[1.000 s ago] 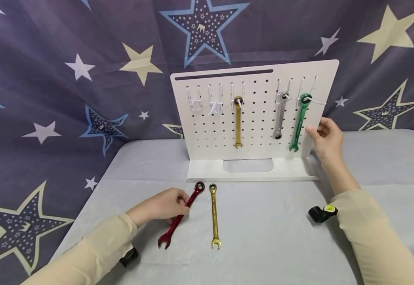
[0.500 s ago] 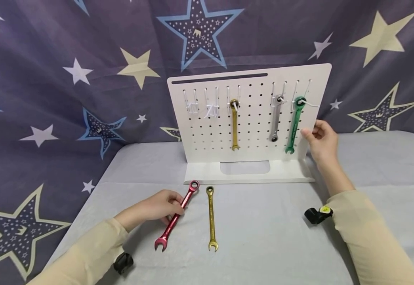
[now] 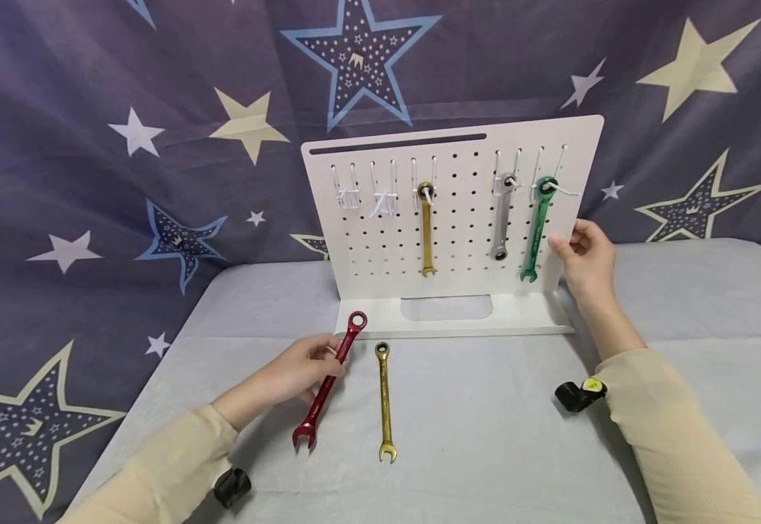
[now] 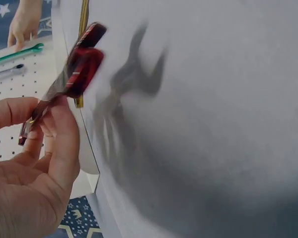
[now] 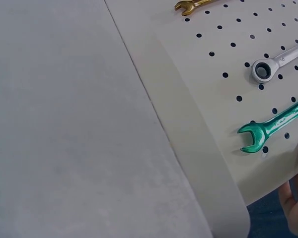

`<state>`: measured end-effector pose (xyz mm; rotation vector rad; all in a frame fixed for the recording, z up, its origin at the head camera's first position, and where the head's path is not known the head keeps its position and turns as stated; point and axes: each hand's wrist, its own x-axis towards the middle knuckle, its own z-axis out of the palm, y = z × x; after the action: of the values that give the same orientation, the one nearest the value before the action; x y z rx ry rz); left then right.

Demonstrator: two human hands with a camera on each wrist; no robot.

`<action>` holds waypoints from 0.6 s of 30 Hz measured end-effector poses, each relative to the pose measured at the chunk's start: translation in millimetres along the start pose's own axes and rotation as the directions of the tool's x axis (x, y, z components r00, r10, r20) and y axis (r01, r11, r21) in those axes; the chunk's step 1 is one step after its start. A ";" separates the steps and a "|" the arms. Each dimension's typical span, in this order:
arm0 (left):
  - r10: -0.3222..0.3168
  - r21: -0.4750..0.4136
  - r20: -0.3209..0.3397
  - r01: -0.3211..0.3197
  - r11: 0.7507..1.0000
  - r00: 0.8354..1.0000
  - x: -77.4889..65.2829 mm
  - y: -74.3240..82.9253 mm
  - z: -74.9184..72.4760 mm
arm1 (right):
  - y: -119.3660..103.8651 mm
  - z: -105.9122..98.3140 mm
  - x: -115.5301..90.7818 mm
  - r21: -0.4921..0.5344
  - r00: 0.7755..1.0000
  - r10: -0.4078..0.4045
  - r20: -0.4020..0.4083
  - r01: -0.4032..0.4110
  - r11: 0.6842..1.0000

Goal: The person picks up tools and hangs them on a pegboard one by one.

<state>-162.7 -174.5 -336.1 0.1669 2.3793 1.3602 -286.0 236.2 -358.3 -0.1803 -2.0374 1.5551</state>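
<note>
My left hand [image 3: 301,367] pinches a red combination wrench [image 3: 320,404] near its middle, ring end up toward the board, open end low. In the left wrist view the red wrench [image 4: 84,72] is blurred and its shadow lies on the cloth. A gold wrench [image 3: 385,407] lies on the table just right of it. My right hand [image 3: 591,266] grips the right edge of the white pegboard [image 3: 465,247], thumb on the front and fingers behind. On the board hang another gold wrench [image 3: 427,233], a silver wrench [image 3: 502,222] and a green wrench [image 3: 536,233].
Two white hooks, the left hook [image 3: 347,196] and the one beside it [image 3: 384,202], hold nothing at the board's left. The board's base [image 3: 370,316] stands on the grey cloth-covered table [image 3: 485,407]. A star-patterned curtain [image 3: 177,94] hangs behind.
My left hand has raised the red wrench off the table and moved it slightly toward the board. The right hand keeps its grip on the board's edge. The head view has shifted a little.
</note>
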 end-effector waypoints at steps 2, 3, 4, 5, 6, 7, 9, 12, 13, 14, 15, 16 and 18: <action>0.014 -0.011 -0.015 -0.015 1.000 1.000 1.5 2.0 1.1 | -0.3 -0.1 0.1 0.003 1.000 0.001 -0.002 -0.001 1.000; 0.024 -0.016 -0.021 -0.024 1.000 0.999 2.2 3.2 1.5 | -0.3 -0.2 0.2 0.003 1.000 0.000 -0.002 0.000 1.000; 0.032 -0.021 -0.030 -0.033 0.999 0.999 2.8 4.0 1.7 | -0.5 0.1 0.2 0.002 1.000 -0.003 -0.001 0.003 1.000; 0.041 -0.026 -0.038 -0.042 0.999 0.998 3.3 5.2 1.7 | -0.6 0.3 0.2 0.002 1.000 -0.006 0.001 0.006 1.000; 0.058 -0.029 -0.043 -0.059 0.998 0.997 4.0 6.4 1.9 | -0.6 0.6 0.2 0.003 1.000 -0.010 0.004 0.010 1.000; 0.076 -0.028 -0.049 -0.078 0.997 0.996 4.9 7.5 2.0 | -0.5 0.9 0.2 0.006 1.000 -0.016 0.003 0.016 1.000; 0.106 -0.035 -0.060 -0.109 0.993 0.993 6.7 9.9 2.6 | -0.3 1.1 0.3 0.007 1.000 -0.023 0.003 0.023 1.000; 0.148 -0.055 -0.088 -0.153 0.987 0.985 10.3 14.0 4.7 | 0.4 0.8 0.3 0.014 1.000 -0.019 -0.001 0.019 1.000; 0.155 -0.064 -0.103 -0.162 0.985 0.983 11.7 15.6 5.4 | 0.5 0.5 0.3 0.017 1.000 -0.016 -0.003 0.016 1.000; 0.160 -0.076 -0.119 -0.170 0.983 0.980 13.1 17.3 6.3 | 0.7 0.3 0.2 0.017 1.000 -0.012 -0.002 0.012 1.000; 0.171 -0.076 -0.139 -0.183 0.980 0.975 14.9 19.0 7.0 | 0.8 0.1 0.1 0.017 1.000 -0.008 0.000 0.008 1.000; 0.181 -0.076 -0.157 -0.194 0.978 0.971 16.5 20.9 7.8 | 0.9 -0.1 -0.1 0.017 1.000 -0.006 0.001 0.006 1.000; 0.201 -0.069 -0.194 -0.218 0.973 0.960 19.6 24.5 9.0 | 1.1 -0.3 -0.2 0.014 1.000 -0.008 0.004 0.008 1.000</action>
<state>-179.3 -148.8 -324.7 0.2865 2.5036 1.6432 -285.9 236.7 -359.4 -0.1637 -2.0274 1.5656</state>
